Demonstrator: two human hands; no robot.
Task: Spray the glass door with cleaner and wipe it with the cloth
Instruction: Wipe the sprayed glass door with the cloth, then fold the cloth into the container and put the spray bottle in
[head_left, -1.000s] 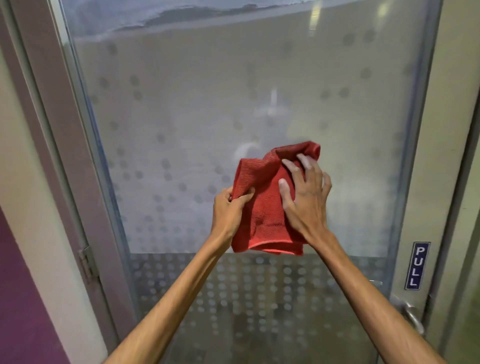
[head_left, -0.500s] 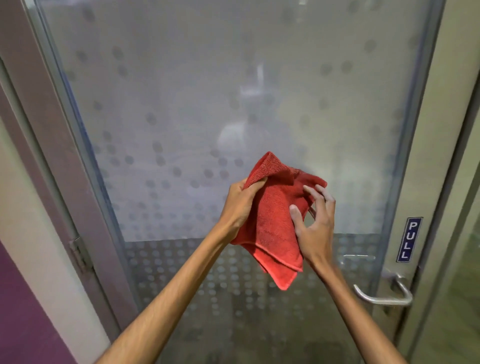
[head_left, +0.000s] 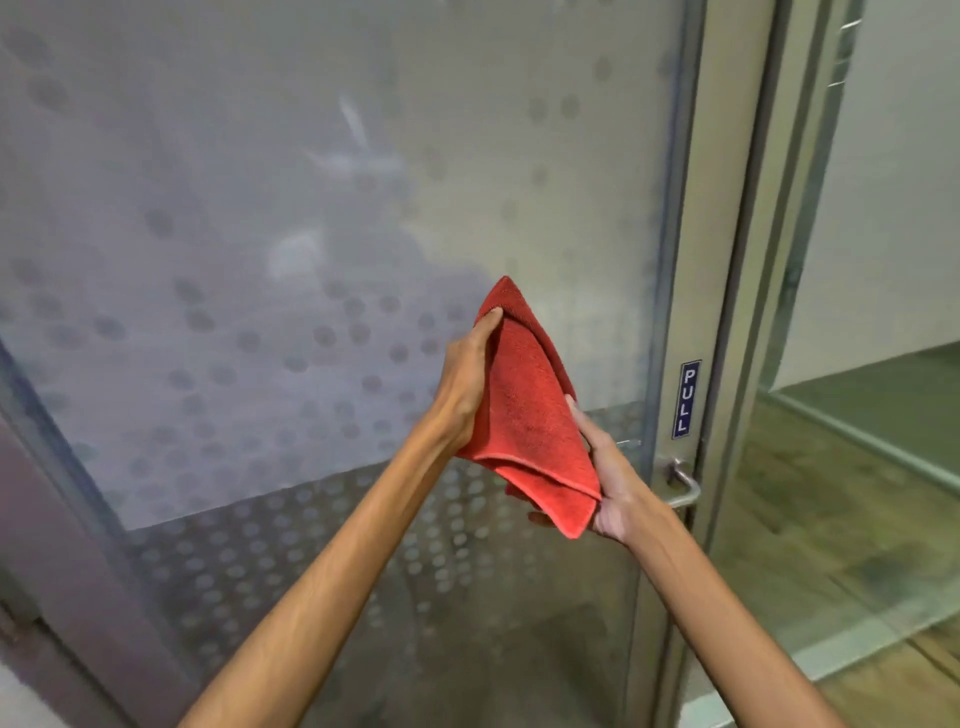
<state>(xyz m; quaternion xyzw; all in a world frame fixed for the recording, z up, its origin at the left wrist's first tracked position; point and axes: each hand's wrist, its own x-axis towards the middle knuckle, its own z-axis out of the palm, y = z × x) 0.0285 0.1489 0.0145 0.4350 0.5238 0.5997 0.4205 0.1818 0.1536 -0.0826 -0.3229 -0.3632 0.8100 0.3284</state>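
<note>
Cloth (head_left: 524, 415) clamped by left hand (head_left: 462, 389) above, right hand (head_left: 615, 488) below; door sign (head_left: 687, 399) reads PULL

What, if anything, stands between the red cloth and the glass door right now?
Nothing visible does. The left hand and right hand hold the red cloth in front of the glass door. The door handle sits off to the right, by the frame.

cloth (head_left: 524, 410): held in front of the door (head_left: 260, 208), between left hand (head_left: 465, 384) and right hand (head_left: 615, 488)
handle (head_left: 683, 486): right of cloth, below the sign (head_left: 688, 399)
</note>
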